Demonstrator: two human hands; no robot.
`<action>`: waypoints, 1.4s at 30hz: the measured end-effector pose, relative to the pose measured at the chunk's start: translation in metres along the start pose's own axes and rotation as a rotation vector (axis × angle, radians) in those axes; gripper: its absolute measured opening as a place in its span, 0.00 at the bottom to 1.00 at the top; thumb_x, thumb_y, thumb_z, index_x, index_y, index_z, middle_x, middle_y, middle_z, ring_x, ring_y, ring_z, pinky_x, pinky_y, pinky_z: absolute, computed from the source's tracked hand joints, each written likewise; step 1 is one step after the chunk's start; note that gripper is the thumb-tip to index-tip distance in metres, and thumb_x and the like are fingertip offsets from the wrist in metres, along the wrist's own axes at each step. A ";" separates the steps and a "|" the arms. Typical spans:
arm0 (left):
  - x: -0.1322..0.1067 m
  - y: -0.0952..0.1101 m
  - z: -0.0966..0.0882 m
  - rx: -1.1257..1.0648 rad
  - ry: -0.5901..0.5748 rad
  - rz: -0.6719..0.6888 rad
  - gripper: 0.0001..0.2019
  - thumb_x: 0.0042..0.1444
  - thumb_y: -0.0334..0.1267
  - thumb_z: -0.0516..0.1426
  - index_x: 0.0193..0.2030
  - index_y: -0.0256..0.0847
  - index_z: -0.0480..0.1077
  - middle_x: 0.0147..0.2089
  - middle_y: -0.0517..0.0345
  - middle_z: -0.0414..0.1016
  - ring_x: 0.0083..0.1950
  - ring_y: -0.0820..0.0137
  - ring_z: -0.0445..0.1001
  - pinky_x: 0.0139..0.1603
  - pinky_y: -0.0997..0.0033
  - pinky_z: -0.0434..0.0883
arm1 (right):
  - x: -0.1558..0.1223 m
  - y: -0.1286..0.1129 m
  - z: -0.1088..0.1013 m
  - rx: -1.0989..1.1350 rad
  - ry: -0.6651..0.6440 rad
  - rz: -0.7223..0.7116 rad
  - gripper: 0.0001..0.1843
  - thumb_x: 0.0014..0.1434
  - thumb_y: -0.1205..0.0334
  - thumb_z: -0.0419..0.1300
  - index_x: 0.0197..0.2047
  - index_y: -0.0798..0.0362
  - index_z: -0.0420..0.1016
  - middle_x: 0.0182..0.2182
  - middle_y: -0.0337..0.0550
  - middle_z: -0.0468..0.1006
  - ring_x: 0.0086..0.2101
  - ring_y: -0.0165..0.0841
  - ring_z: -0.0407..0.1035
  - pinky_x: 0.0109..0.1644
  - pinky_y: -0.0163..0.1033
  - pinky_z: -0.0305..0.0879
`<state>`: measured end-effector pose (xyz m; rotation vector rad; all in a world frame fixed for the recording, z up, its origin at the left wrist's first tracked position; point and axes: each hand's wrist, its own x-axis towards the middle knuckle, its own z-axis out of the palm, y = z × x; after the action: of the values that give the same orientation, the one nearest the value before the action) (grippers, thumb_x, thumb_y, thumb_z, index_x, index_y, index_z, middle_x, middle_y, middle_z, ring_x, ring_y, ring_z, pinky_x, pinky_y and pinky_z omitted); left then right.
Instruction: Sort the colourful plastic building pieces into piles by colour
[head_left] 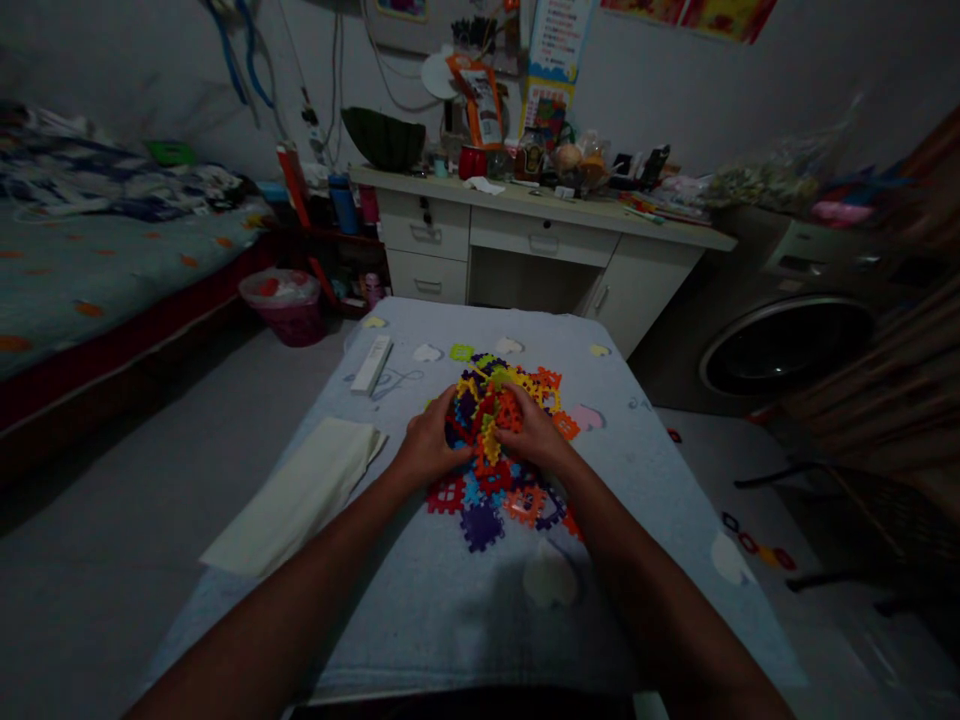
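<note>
A heap of bright, notched plastic building tiles (495, 475) lies in the middle of the cloth-covered table (660, 560). My left hand (429, 442) curls around the left side of the heap, closed on dark purple and red tiles. From the right, my right hand (531, 432) grips orange and yellow-green tiles, thumb towards me. Whether the tiles in my two hands are joined together I cannot tell. A purple tile (482, 525) and a red tile (447, 494) lie flat at the near edge. One green tile (461, 352) sits behind the heap.
A folded pale cloth (300, 500) and a white narrow box (372, 365) lie on the table's left. Behind stands a white desk (427, 235) with many items. A washing machine (780, 300) is at the right, a bed (112, 260) at the left. Several tiles (750, 543) lie on the floor.
</note>
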<state>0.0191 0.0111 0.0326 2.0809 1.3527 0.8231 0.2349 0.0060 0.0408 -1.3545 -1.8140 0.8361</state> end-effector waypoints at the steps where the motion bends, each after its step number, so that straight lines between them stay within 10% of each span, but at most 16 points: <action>1: 0.003 -0.001 -0.001 -0.044 0.015 -0.026 0.49 0.45 0.48 0.65 0.71 0.44 0.48 0.68 0.47 0.64 0.66 0.53 0.66 0.65 0.54 0.64 | 0.006 0.002 0.001 0.043 0.019 0.016 0.43 0.49 0.62 0.65 0.68 0.48 0.57 0.61 0.48 0.67 0.59 0.41 0.65 0.63 0.49 0.63; 9: 0.044 -0.015 -0.015 -0.056 0.066 -0.274 0.35 0.55 0.52 0.58 0.67 0.43 0.55 0.55 0.48 0.76 0.53 0.57 0.76 0.55 0.57 0.72 | 0.050 0.018 -0.028 0.120 0.207 0.093 0.35 0.52 0.61 0.60 0.63 0.49 0.61 0.43 0.44 0.74 0.37 0.33 0.72 0.47 0.44 0.72; 17: 0.087 -0.034 -0.025 0.227 0.076 -0.304 0.38 0.49 0.58 0.59 0.65 0.45 0.61 0.66 0.44 0.59 0.68 0.47 0.59 0.65 0.51 0.62 | 0.045 0.072 -0.069 -0.343 0.359 0.317 0.31 0.55 0.46 0.60 0.58 0.54 0.70 0.58 0.59 0.70 0.59 0.50 0.63 0.63 0.57 0.58; 28: 0.163 -0.033 -0.020 0.234 -0.106 -0.278 0.31 0.59 0.60 0.48 0.61 0.41 0.67 0.63 0.41 0.70 0.65 0.51 0.66 0.62 0.54 0.63 | 0.042 0.094 -0.058 -0.415 0.208 0.253 0.36 0.59 0.41 0.56 0.65 0.53 0.64 0.63 0.56 0.66 0.64 0.50 0.57 0.69 0.60 0.45; 42: 0.153 0.005 0.015 -0.032 -0.500 0.011 0.26 0.53 0.58 0.54 0.46 0.40 0.78 0.47 0.54 0.82 0.48 0.60 0.77 0.50 0.67 0.71 | 0.042 0.068 -0.060 0.114 0.038 0.139 0.39 0.50 0.52 0.66 0.64 0.50 0.64 0.53 0.46 0.73 0.50 0.39 0.70 0.57 0.48 0.67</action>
<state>0.0813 0.1492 0.0575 2.0834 1.0450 0.2891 0.3118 0.0674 0.0239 -1.4250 -1.6324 0.9642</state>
